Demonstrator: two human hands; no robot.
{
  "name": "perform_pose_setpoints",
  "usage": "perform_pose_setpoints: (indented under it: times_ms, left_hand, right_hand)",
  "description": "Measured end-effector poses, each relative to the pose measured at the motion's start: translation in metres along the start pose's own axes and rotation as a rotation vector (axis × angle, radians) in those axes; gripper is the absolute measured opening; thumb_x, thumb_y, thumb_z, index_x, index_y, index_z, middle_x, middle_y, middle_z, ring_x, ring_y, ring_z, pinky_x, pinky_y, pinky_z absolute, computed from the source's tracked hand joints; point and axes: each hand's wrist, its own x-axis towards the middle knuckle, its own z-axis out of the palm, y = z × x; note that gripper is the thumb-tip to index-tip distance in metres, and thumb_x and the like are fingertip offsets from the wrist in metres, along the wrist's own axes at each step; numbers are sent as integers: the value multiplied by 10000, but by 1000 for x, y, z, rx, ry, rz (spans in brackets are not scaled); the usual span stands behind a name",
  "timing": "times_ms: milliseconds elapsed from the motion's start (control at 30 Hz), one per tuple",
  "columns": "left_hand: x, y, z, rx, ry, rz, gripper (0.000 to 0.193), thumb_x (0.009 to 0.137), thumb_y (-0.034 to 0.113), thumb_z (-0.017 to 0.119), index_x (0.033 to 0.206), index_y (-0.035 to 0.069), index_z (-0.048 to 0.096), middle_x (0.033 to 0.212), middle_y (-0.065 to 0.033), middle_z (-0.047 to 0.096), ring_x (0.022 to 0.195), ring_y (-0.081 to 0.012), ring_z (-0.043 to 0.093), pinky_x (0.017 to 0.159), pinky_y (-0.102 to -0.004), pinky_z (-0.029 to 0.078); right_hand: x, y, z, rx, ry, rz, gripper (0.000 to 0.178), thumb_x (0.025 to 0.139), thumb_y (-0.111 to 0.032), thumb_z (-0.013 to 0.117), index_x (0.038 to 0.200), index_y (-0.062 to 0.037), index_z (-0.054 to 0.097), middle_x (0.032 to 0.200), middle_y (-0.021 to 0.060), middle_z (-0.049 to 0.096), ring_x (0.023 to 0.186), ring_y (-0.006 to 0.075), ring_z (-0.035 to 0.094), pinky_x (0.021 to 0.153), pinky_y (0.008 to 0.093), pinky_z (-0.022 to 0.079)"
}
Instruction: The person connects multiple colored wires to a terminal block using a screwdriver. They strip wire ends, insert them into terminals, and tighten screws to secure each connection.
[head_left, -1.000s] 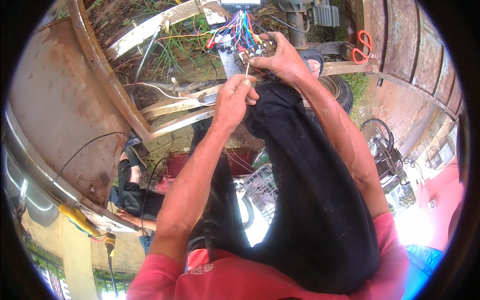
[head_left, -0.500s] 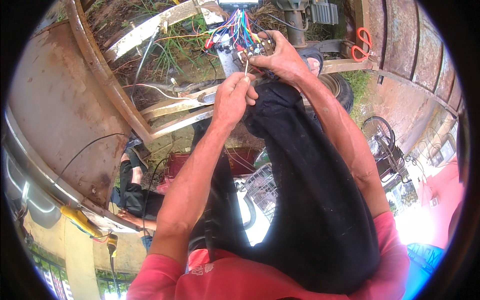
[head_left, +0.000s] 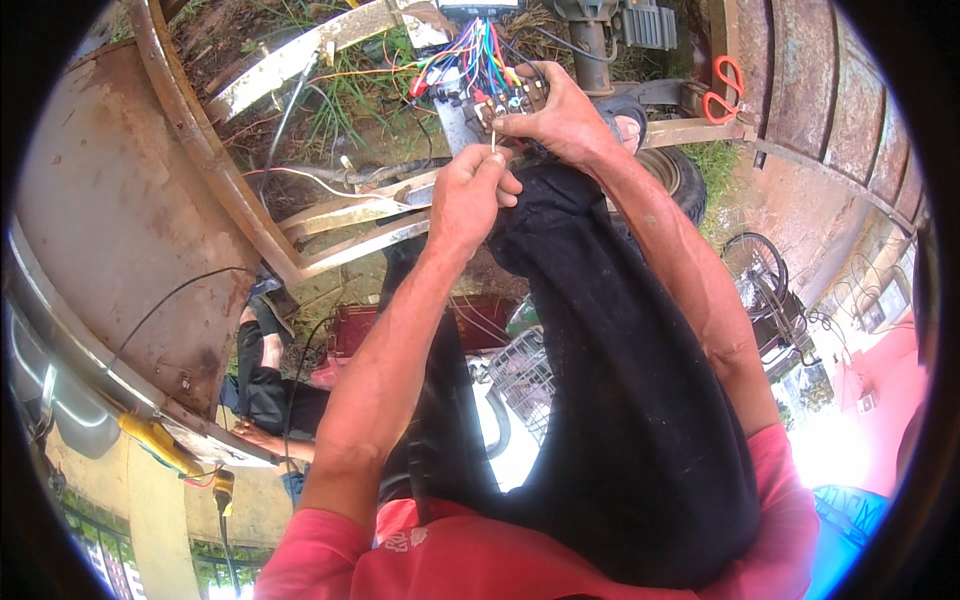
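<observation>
My right hand grips a dark terminal block with metal contacts, its thumb along the near edge and its fingers around the far right side. Many coloured wires fan from a box at the top down to the block. Just below and left of it, my left hand is closed, pinching a thin pale rod between thumb and forefinger. The rod points up at the block's near edge; whether its tip touches is hidden by my right thumb. I cannot tell if it is a screwdriver shaft or a wire.
A rusty metal frame with a bent bar stands at left. Orange-handled scissors hang at right on a beam. A wheel lies beyond my right forearm. Another person's hand rests at lower left, near a yellow tool.
My right thumb has shifted slightly left along the near edge of the block. My left hand has turned a little, and less of the pale rod shows.
</observation>
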Motion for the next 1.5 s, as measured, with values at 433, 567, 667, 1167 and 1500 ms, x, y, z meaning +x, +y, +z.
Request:
perform_pose_setpoints:
  times_ms: [433, 567, 667, 1167, 1500]
  left_hand:
    - [6, 35, -26, 515, 286, 372, 303, 965, 224, 704, 1166, 7, 766, 1066, -154, 787, 909, -221, 745, 850, -368, 580]
    - [49, 83, -21, 598, 234, 327, 368, 939, 343, 731, 1100, 21, 805, 911, -118, 798, 791, -190, 738, 748, -351, 587]
    - [74, 118, -7, 833, 140, 189, 445, 872, 427, 770, 1027, 13, 824, 936, -171, 798, 874, -293, 769, 810, -419, 593]
    - [90, 133, -20, 605, -55, -121, 139, 944, 137, 739, 1003, 18, 699, 859, -74, 752, 684, -109, 687, 609, -265, 572]
    - [100, 129, -13, 914, -80, -51, 185, 920, 184, 778, 916, 0, 759, 769, -90, 760, 648, -149, 726, 614, -312, 606]
  right_hand:
    - [3, 0, 0, -4, 4, 50, 900, 734, -156, 954, 1450, 76, 459, 1101, 151, 713, 933, 169, 701, 802, 305, 602]
    - [1, -6, 0, -60, 31, 33, 909, 701, -205, 944, 1438, 68, 485, 1080, 162, 727, 893, 172, 711, 785, 313, 590]
    - [2, -2, 1, -50, 52, 8, 964, 650, -282, 924, 1449, 59, 506, 1089, 201, 749, 856, 207, 749, 781, 334, 594]
    - [3, 5, -3, -67, 59, -2, 947, 641, -311, 917, 1426, 67, 545, 1158, 229, 741, 1031, 282, 743, 938, 365, 564]
    - [-1, -4, -5, -134, 76, 33, 960, 629, -336, 945, 1416, 58, 561, 1194, 221, 735, 1083, 307, 732, 970, 383, 559]
